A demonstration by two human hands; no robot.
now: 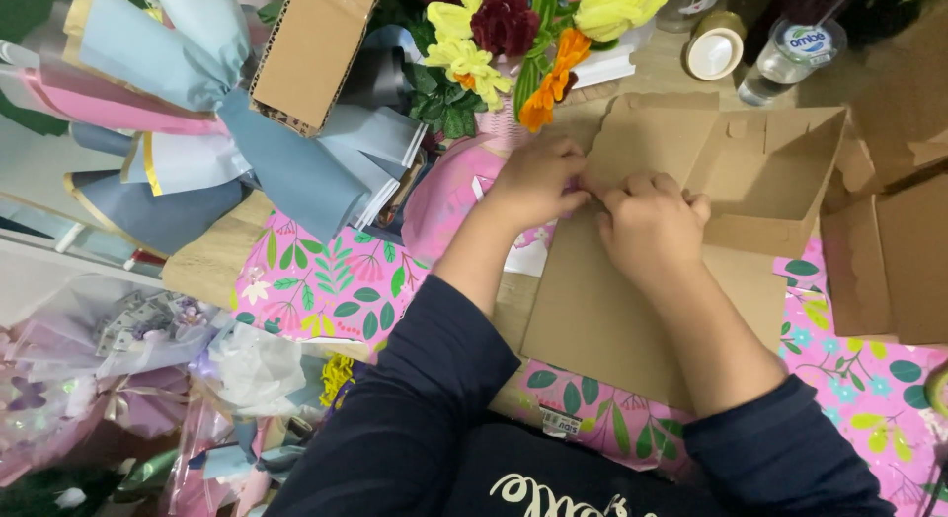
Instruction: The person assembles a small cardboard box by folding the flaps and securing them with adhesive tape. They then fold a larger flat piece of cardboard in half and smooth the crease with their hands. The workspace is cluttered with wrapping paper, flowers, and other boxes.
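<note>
Hands, left (538,181) and right (652,226), both curled, fingertips pinching flat cardboard box (632,310) edge.

We see both arms reaching away from the body toward the middle of the scene, each in a dark blue sleeve pushed up to about mid-forearm, with the bare forearms angling inward so the two hands meet. The left hand (538,181) lies knuckles up, its fingers curled down and pointing right, while the right hand (650,229) sits just beside it, slightly nearer and further right, also palm down with its fingers bent and pressing downward. The fingertips of the two hands come together between them, touching or almost touching.
</note>
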